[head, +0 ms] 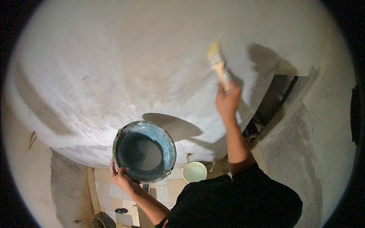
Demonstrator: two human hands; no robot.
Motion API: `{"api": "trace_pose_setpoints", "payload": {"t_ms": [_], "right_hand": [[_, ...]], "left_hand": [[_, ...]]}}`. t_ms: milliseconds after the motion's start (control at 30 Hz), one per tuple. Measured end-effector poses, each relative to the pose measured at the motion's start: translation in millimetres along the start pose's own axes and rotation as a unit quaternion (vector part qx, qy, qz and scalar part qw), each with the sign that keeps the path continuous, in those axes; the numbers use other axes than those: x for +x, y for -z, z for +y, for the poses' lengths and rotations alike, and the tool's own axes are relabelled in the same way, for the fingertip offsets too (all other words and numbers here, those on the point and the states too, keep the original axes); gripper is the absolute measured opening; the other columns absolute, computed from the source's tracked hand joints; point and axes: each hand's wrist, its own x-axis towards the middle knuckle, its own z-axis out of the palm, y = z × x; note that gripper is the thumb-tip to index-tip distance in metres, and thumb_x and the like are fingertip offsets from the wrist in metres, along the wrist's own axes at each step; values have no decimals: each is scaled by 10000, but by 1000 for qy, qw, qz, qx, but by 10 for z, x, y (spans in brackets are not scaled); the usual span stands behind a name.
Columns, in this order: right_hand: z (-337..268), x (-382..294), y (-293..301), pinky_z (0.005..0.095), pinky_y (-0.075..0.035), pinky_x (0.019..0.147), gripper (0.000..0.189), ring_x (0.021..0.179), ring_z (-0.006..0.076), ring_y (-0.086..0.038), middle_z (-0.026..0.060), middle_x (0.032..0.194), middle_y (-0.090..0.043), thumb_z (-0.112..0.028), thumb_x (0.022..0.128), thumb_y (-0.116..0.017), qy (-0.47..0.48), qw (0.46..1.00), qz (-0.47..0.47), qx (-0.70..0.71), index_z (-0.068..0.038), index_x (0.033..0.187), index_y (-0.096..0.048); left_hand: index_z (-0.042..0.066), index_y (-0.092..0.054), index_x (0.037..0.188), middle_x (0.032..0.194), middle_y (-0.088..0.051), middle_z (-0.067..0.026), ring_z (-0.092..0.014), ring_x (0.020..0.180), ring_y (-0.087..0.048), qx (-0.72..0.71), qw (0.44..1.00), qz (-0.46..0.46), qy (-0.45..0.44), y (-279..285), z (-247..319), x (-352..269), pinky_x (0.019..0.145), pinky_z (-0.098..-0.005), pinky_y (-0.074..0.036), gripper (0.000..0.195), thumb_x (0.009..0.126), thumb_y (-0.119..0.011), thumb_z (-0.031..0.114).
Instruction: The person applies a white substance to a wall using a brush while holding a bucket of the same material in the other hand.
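My right hand (pixel 227 99) is closed round the handle of a flat paintbrush (pixel 219 64), held up at the plastered wall (pixel 159 71); its pale yellow bristles point upward. Whether they touch the wall cannot be told. On the left, my left hand (pixel 122 178) grips the lower left rim of a round, stained bucket (pixel 170 142), thumb over the edge and fingers outside. Greyish liquid (pixel 146 155) lies in the bucket, whose inner wall is bluish. The wall is blotchy, with white and beige patches.
A pale basin (pixel 194 172) stands below a small brass tap (pixel 189 155) on the wall. To the right is a dark recess (pixel 269 105) in the wall. Below are floor tiles (pixel 116 190), a dark round container (pixel 104 221) and a wooden piece (pixel 135 215). A bent wire (pixel 86 77) sticks out of the wall.
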Motion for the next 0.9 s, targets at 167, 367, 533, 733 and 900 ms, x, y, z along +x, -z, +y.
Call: {"api": "trace_pose_setpoints", "payload": {"t_ms": [167, 367, 533, 733, 900], "right_hand": [[232, -1096, -285, 501, -506, 789, 285, 864, 459, -636, 291, 917, -654, -132, 872, -628, -49, 956, -289, -23, -6, 1127, -648], [-22, -558, 772, 456, -503, 838, 271, 1013, 331, -627, 234, 1116, -601, -124, 960, -573, -123, 966, -201, -102, 54, 1165, -578], [336, -450, 1078, 482, -436, 984, 383, 1054, 450, -570, 293, 1180, -578, -18, 907, -538, 149, 967, 80, -191, 52, 1283, -530], [246, -565, 403, 469, -488, 865, 253, 986, 387, -616, 280, 1025, -606, -52, 916, -585, 62, 978, -31, -196, 110, 1109, -562], [98, -1454, 75, 524, -483, 813, 257, 884, 466, -616, 288, 939, -628, -89, 863, -582, -17, 925, -359, -126, 78, 1058, -580]], "left_hand": [[-116, -530, 1289, 1210, -625, -236, -286, 1036, -650, -37, 999, 13, 9, -19, 5, -10, 818, -310, -524, 704, 591, -433, -97], [-117, -525, 1290, 1233, -618, -226, -268, 1025, -656, 1, 999, -3, -32, 8, 77, -36, 808, -283, -525, 687, 610, -422, -113], [-112, -510, 1304, 1235, -618, -225, -274, 1039, -652, -97, 992, -30, -69, 54, -136, -167, 824, -303, -530, 692, 617, -431, -129], [-103, -509, 1311, 1248, -615, -222, -284, 1062, -643, -117, 993, 8, 13, 23, -265, -105, 832, -312, -526, 687, 630, -421, -130], [-99, -514, 1309, 1246, -618, -224, -282, 1063, -642, -127, 992, 3, 27, 117, -178, -29, 826, -310, -523, 695, 622, -420, -142]]}}
